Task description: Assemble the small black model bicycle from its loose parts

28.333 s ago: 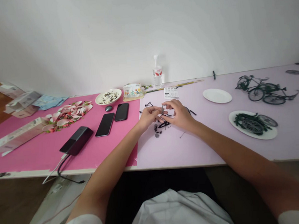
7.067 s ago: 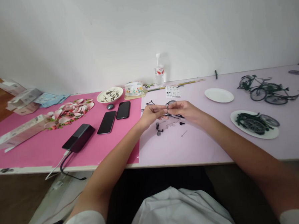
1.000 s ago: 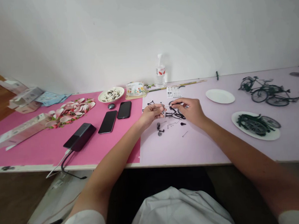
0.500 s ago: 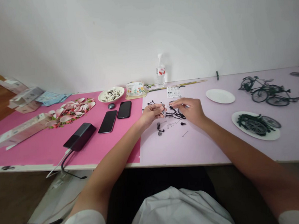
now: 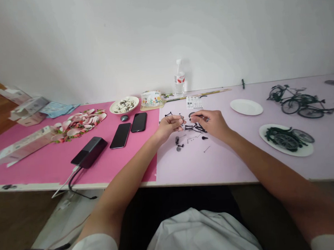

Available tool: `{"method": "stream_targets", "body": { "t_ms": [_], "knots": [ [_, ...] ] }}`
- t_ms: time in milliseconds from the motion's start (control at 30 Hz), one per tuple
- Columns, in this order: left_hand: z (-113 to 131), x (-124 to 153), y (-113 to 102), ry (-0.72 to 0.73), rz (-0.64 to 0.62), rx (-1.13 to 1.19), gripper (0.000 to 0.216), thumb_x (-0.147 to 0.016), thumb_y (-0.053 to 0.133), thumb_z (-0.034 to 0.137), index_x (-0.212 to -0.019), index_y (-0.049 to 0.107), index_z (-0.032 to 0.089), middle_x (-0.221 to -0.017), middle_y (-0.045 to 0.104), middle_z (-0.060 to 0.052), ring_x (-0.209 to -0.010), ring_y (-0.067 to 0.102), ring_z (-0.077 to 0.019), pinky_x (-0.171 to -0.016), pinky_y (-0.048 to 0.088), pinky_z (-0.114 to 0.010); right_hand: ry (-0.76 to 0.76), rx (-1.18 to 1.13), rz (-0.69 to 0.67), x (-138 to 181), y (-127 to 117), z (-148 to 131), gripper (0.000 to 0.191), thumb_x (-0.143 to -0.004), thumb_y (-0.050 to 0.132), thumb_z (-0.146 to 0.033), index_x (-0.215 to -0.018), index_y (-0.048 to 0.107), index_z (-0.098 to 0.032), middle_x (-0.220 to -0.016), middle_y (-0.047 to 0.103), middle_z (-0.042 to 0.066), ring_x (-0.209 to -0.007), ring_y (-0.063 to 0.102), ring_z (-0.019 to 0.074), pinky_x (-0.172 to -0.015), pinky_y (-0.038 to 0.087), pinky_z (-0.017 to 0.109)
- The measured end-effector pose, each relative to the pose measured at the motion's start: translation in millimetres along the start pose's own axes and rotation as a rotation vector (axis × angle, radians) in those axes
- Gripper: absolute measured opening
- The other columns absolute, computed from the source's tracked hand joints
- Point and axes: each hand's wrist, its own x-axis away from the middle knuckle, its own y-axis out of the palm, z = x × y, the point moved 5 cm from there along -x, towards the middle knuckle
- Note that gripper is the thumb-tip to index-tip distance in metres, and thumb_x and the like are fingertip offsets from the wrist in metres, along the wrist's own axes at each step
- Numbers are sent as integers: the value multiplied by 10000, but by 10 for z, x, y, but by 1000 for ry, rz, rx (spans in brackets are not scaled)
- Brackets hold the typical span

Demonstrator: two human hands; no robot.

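Observation:
My left hand (image 5: 171, 125) pinches a small part (image 5: 182, 120) between thumb and fingertips; the fingers mostly cover it, so its shape is unclear. My right hand (image 5: 211, 122), closed, grips a thin metal rod (image 5: 187, 118) that resembles a small screwdriver. The rod's left end meets the part in my left hand. Below and behind the hands lie black model bicycle frame pieces (image 5: 196, 128), partly hidden. Nearer me are a small black piece (image 5: 204, 138), a round grey piece (image 5: 178, 149) and a thin pin (image 5: 206, 149).
At right are model bicycles (image 5: 290, 105), a white plate (image 5: 246, 107) and another plate (image 5: 305, 152) bearing green bicycle parts. A bottle (image 5: 179, 83) and printed sheet (image 5: 194, 102) are behind the hands. Leftward lie phones (image 5: 120, 135), a black device (image 5: 89, 153), a bowl (image 5: 135, 106) and pink spoon-like pieces (image 5: 72, 132).
My right hand has shifted slightly, and its fingers have curled further around the rod. My left hand stays almost still.

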Motion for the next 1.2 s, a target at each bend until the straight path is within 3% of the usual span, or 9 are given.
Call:
{"method": "stream_targets", "body": {
  "t_ms": [167, 333, 433, 567, 700, 1000, 1200],
  "knots": [
    [-11, -2, 18, 5, -2, -24, 606, -595, 1032, 490, -957, 712, 124, -884, 763, -47, -644, 655, -93, -711, 535, -280, 58, 19, -45, 13, 11, -42, 478, -966, 660, -649, -749, 764, -236, -705, 796, 33, -569, 709, 194, -623, 577, 341],
    [-8, 6, 68, 9, -25, -64, 619, -584, 1021, 534, -950, 719, 136, -876, 770, -44, -617, 654, -94, -705, 527, -285, 113, -19, -81, 39, 58, -4, 633, -1004, 556, -713, -597, 621, -233, -531, 671, 15, -495, 643, 171, -595, 537, 331],
    [-11, 8, 68, 13, -23, -94, 629, -591, 1014, 549, -964, 724, 134, -884, 773, -50, -620, 662, -97, -700, 515, -279, 122, -33, -127, 48, 85, 17, 561, -1039, 521, -660, -684, 618, -237, -596, 691, 19, -552, 656, 172, -624, 530, 329],
    [-7, 1, 6, 30, 12, -78, 646, -583, 1021, 545, -977, 719, 130, -896, 766, -53, -647, 668, -108, -719, 530, -292, 100, -70, -236, 52, 125, 0, 292, -1022, 583, -536, -940, 576, -256, -832, 776, 36, -748, 716, 206, -693, 539, 342],
    [22, 0, -50, 45, 34, -67, 628, -602, 1024, 516, -974, 702, 126, -905, 765, -58, -652, 676, -114, -720, 538, -300, 142, -24, -302, 62, 158, 10, 204, -999, 586, -452, -1024, 499, -269, -911, 787, 39, -764, 699, 213, -732, 531, 373],
    [53, 16, -41, 80, 51, -133, 648, -569, 1016, 577, -913, 686, 138, -877, 777, -56, -619, 691, -123, -694, 531, -291, 164, 48, -350, 65, 166, -29, 221, -1042, 498, -469, -957, 475, -267, -801, 711, 2, -661, 607, 180, -686, 441, 339],
    [39, 12, -14, 74, 50, -171, 640, -595, 1003, 584, -920, 680, 137, -903, 793, -83, -625, 686, -124, -697, 542, -303, 210, 71, -375, 62, 175, -40, 440, -1092, 380, -509, -744, 460, -253, -645, 626, 1, -610, 581, 174, -707, 433, 344]
  ]
}}
